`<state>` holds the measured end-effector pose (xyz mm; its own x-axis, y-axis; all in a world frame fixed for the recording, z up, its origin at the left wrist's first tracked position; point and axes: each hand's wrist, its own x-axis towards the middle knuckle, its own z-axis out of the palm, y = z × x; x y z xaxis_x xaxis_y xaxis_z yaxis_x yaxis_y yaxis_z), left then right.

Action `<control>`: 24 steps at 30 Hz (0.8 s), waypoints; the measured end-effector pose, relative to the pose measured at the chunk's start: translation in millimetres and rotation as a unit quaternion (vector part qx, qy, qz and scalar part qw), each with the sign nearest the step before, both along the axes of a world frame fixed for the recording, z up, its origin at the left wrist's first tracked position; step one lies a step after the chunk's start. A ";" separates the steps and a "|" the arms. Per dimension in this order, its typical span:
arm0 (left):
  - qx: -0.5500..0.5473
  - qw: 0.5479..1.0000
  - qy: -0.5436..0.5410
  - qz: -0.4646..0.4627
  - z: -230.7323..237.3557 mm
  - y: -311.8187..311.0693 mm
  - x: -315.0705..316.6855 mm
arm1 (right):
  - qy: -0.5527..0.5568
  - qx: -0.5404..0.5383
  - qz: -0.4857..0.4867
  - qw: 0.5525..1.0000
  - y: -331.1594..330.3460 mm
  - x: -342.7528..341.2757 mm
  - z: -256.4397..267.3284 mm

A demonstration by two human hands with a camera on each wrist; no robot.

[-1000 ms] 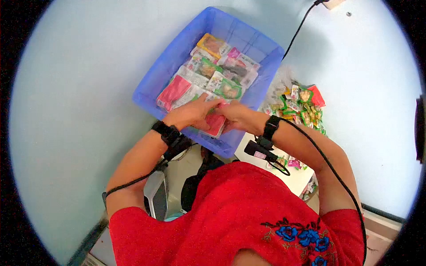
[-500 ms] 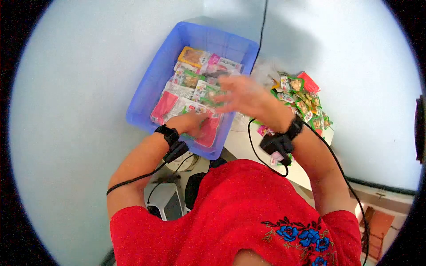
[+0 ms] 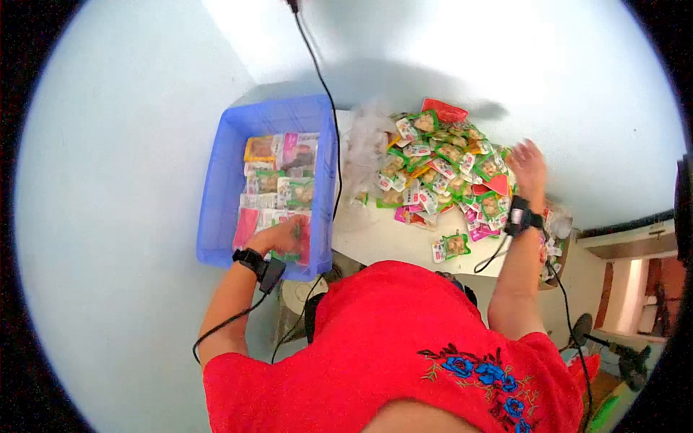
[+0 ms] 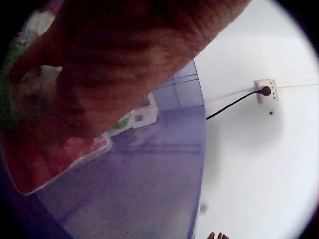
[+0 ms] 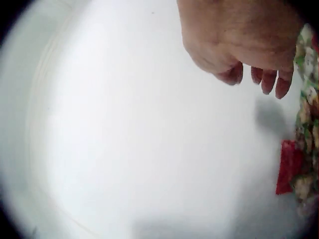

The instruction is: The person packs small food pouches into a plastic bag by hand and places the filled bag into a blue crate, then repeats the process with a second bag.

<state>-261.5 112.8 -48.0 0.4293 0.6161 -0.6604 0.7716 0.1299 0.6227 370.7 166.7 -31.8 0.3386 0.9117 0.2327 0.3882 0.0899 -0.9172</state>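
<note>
My left hand (image 3: 280, 235) is inside the blue plastic bin (image 3: 209, 195), resting over the flat snack packets at its near end. Under it is a red packet (image 4: 52, 162), partly covered by the palm and fingers in the left wrist view. Other packets, among them a yellow one (image 3: 260, 149) and a pink one (image 3: 299, 148), lie in rows across the bin. My right hand (image 3: 529, 169) is held out with nothing in it, at the right edge of a heap of green and white snack packets (image 3: 447, 155). Its fingers hang loosely bent in the right wrist view.
The heap lies on a white table (image 3: 375, 234), with a red packet (image 3: 445, 110) at its back. Clear plastic film (image 3: 367, 144) sits between bin and heap. A black cable (image 3: 321, 65) hangs across the bin's right side. Walls (image 3: 123, 180) stand close behind and left.
My right hand has left the bin and swung right to the heap. My left hand has stayed on the packets in the bin. The head view has turned right.
</note>
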 end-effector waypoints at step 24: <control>0.196 0.947 -0.244 0.073 95.7 -137.6 124.4 | -0.068 -0.411 0.390 0.821 -8.1 -296.5 -105.0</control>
<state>-137.1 -24.9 47.7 0.5150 0.8494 -0.1151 0.3719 -0.1004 0.9228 74.2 158.7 -136.8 -0.4011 0.7063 -0.5833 0.6104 -0.2687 -0.7451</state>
